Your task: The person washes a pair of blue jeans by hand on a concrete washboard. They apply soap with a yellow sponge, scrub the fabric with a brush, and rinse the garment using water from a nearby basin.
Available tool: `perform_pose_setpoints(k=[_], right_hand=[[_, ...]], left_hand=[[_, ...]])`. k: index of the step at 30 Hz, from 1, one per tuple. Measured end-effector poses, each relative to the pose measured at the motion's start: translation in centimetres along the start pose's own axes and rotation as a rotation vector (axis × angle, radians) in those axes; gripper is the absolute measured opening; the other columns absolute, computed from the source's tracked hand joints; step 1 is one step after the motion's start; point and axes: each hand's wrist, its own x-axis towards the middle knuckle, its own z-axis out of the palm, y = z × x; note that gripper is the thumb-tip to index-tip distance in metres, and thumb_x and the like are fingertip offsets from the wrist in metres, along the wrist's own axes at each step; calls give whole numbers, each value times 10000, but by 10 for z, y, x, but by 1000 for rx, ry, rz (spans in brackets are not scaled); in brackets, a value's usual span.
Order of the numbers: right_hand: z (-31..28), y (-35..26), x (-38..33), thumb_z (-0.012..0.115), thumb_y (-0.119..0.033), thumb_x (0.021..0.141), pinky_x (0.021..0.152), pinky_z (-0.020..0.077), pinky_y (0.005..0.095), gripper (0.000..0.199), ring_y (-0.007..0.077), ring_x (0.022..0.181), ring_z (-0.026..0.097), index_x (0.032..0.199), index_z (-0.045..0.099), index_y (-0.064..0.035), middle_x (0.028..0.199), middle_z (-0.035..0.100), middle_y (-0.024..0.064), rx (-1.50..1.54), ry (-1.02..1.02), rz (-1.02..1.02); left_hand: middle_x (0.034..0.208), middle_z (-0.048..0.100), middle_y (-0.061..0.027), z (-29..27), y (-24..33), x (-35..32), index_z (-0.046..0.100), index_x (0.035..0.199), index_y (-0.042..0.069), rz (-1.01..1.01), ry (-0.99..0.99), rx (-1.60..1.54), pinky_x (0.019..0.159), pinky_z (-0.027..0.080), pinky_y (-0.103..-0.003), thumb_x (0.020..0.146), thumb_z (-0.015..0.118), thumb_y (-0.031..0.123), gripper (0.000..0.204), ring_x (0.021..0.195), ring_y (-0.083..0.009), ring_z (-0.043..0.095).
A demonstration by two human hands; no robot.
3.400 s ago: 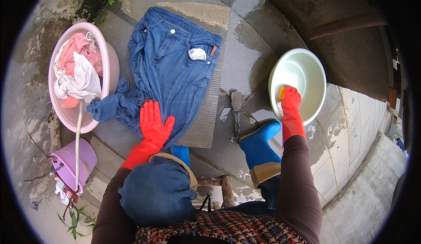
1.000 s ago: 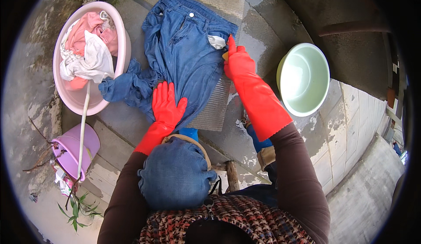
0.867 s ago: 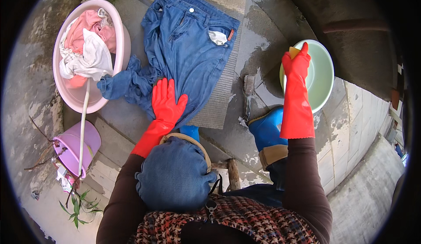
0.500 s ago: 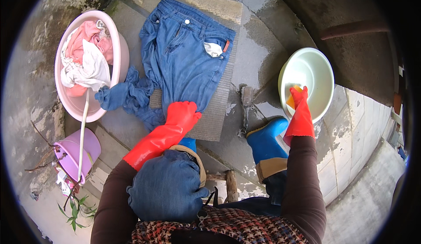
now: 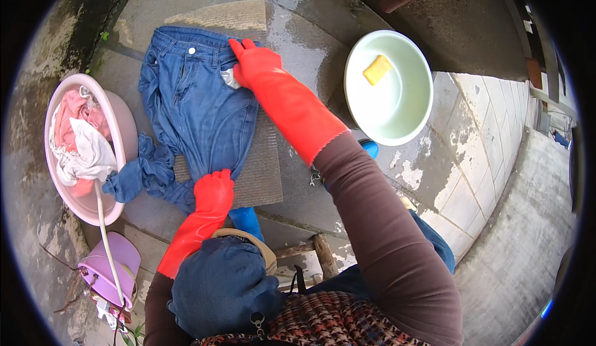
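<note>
Blue jeans (image 5: 202, 94) lie spread out, waistband away from me, with a white pocket lining showing at the right. My left hand (image 5: 214, 191), in a red rubber glove, is closed on the lower part of one leg. Reaching across to the right end of the waistband, my right hand (image 5: 254, 63), gloved the same way, grips the edge beside the pocket; its thumb side is partly hidden. The other leg (image 5: 146, 166) is bunched up at the left. A yellow bar of soap (image 5: 377, 70) rests inside the pale green basin (image 5: 419, 107).
Beneath the jeans is a ridged slab (image 5: 267, 172). At the left stands a pink tub (image 5: 127, 122) with pink and white laundry; a white pole (image 5: 107, 246) leans there, beside a purple bucket (image 5: 127, 253). Close to me is a wooden stool (image 5: 324, 256). The paving (image 5: 304, 97) has wet patches.
My right hand has let go of the soap in the basin and moved left to the jeans' waistband. The left hand keeps its hold on the leg. The view has shifted right.
</note>
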Motion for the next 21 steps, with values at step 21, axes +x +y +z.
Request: perform_pose_setpoints(k=[21], right_hand=[[35, 121, -136, 689, -309, 931, 961, 550, 506, 605, 412, 1136, 683, 1465, 560, -56, 1227, 689, 255, 73, 104, 343]], left_hand=[[1233, 694, -173, -32, 22, 58, 738, 1288, 163, 257, 321, -166, 1075, 464, -549, 891, 710, 378, 452, 1216, -375, 598]])
